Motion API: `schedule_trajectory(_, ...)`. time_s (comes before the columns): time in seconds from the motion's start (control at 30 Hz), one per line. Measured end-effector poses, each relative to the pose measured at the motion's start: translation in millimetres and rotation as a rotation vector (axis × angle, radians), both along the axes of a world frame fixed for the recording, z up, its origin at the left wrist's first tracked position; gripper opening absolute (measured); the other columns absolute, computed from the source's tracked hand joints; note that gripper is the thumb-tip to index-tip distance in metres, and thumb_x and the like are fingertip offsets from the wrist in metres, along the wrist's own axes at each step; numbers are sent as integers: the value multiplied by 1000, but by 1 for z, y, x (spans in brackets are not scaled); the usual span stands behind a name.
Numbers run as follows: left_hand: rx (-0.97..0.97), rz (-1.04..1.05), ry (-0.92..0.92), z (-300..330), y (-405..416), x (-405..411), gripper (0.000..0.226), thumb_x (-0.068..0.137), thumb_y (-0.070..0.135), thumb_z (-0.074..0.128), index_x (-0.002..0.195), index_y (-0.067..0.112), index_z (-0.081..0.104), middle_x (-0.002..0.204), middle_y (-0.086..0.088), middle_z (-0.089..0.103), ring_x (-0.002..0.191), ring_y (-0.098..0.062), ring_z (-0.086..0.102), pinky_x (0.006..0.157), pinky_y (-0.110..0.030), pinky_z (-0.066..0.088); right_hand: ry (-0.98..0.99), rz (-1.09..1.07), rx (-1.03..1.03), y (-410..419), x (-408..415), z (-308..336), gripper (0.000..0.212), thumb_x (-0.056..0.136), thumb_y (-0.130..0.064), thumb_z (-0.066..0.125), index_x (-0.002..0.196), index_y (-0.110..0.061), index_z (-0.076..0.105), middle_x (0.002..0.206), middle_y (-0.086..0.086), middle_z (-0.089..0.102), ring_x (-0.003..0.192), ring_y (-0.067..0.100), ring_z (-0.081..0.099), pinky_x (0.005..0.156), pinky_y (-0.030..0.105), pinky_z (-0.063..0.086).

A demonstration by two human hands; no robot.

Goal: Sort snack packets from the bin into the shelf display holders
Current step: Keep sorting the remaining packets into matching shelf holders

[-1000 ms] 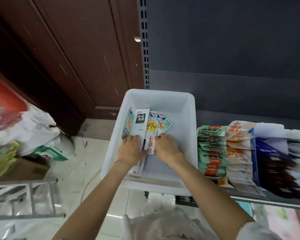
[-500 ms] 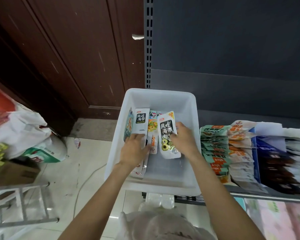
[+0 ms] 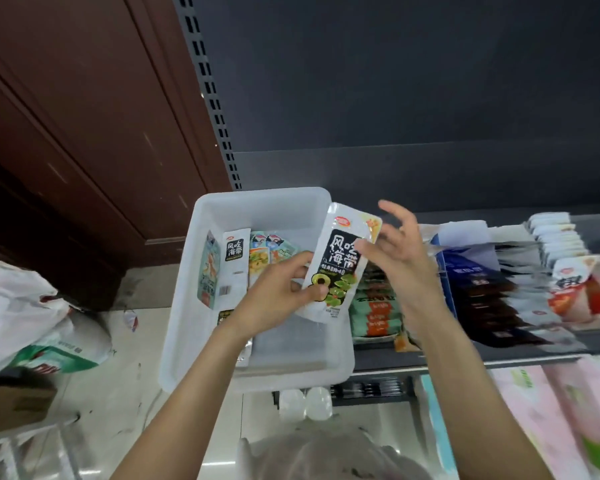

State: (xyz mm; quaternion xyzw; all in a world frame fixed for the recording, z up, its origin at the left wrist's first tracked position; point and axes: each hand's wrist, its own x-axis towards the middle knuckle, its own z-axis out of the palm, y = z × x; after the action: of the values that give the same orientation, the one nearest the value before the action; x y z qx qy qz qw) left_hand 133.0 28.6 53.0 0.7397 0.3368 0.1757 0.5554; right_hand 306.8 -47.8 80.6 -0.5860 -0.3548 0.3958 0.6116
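While the dark grey metal shelf [image 3: 464, 351] runs off to the right with its rows of display holders, the translucent white plastic bin [image 3: 257, 368] sits at its left end, overhanging the pale floor. Blue card holders of dark packets [image 3: 492, 299] and a stack of green-and-orange packets [image 3: 374, 306] fill the shelf just beside the bin. Inside the bin, a few packets remain upright against the far left wall, among them a white sachet with a black label [image 3: 235, 261]. Half a second ago the white kelp snack packet with black label and green knots [image 3: 336, 268] was low in the bin under the right hand; now it is raised above the bin's right rim, pinched at its lower edge by the left hand [image 3: 277, 299]. The right hand [image 3: 402, 258] has let go, its fingers [image 3: 392, 211] spread, only the thumb near the label. Apparently a hand-to-hand transfer: one packet is out, its holder not yet chosen.
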Motion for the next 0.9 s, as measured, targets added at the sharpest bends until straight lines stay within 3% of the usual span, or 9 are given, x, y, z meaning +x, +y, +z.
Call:
schedule_trajectory(0.07, 162, -99, 129, 3, -5, 22, 29, 88, 18, 65, 113, 30, 58, 106, 15, 67, 91, 6, 59, 76, -27, 53, -230, -25, 32, -16, 36, 11, 40, 84, -10, 68, 116, -29, 52, 87, -1, 68, 80, 10, 68, 66, 22, 53)
schedule_trajectory(0.13, 306, -128, 214, 7, -14, 48, 33, 87, 24, 66, 119, 32, 59, 108, 13, 67, 93, 1, 59, 79, -26, 52, -513, 7, 8, -34, 73, 17, 24, 84, -12, 69, 95, -33, 60, 79, -12, 64, 69, 9, 65, 63, 30, 53)
schedule_trajectory(0.2, 449, -83, 230, 15, -23, 76, 32, 85, 28, 68, 117, 33, 61, 103, 14, 68, 87, -5, 63, 76, -27, 52, -666, 0, -28, -50, 107, 19, 18, 85, -16, 69, 84, -31, 58, 79, -13, 63, 65, 10, 65, 62, 36, 54)
schedule_trajectory(0.27, 575, -73, 191, 20, -35, 115, 28, 84, 30, 69, 112, 32, 64, 101, 12, 71, 84, -9, 67, 75, -32, 54, -781, 1, -55, -73, 145, 25, 16, 86, -20, 66, 86, -26, 52, 87, -7, 66, 70, 10, 67, 66, 40, 55)
schedule_trajectory(0.37, 761, -47, 106, 24, -33, 141, 25, 84, 31, 67, 109, 28, 66, 97, 9, 73, 83, -13, 69, 72, -36, 55, -834, 18, -39, -85, 167, 31, 14, 88, -20, 66, 93, -26, 54, 84, -17, 67, 75, 4, 65, 70, 35, 55)
schedule_trajectory(0.43, 855, -22, 23, 29, -46, 184, 25, 84, 32, 63, 107, 24, 68, 97, 7, 73, 84, -13, 69, 71, -33, 55, -818, -58, 59, -108, 201, 38, 9, 89, -18, 65, 92, -26, 61, 80, -19, 64, 72, 4, 62, 64, 32, 55)
schedule_trajectory(0.6, 690, -19, -142, 25, -57, 282, 22, 88, 21, 64, 109, 16, 69, 107, 3, 70, 98, -9, 65, 86, -31, 52, -828, -293, 133, -128, 272, 33, 9, 93, -16, 60, 99, -18, 66, 86, -9, 66, 79, 7, 63, 70, 23, 52)
schedule_trajectory(0.77, 697, -18, 20, -6, -49, 330, 17, 90, 21, 63, 102, 16, 72, 96, 0, 70, 84, -15, 64, 77, -36, 52, -993, -326, 22, -103, 319, 8, 14, 92, -18, 59, 103, -18, 68, 90, -10, 67, 81, 12, 64, 73, 39, 53)
schedule_trajectory(0.9, 872, 4, 218, -19, -41, 332, 15, 90, 26, 60, 96, 20, 72, 88, 0, 72, 82, -21, 63, 91, -38, 42, -1084, -230, -15, -81, 325, -3, 15, 91, -17, 61, 103, -21, 69, 97, -6, 71, 87, 14, 65, 74, 37, 53)
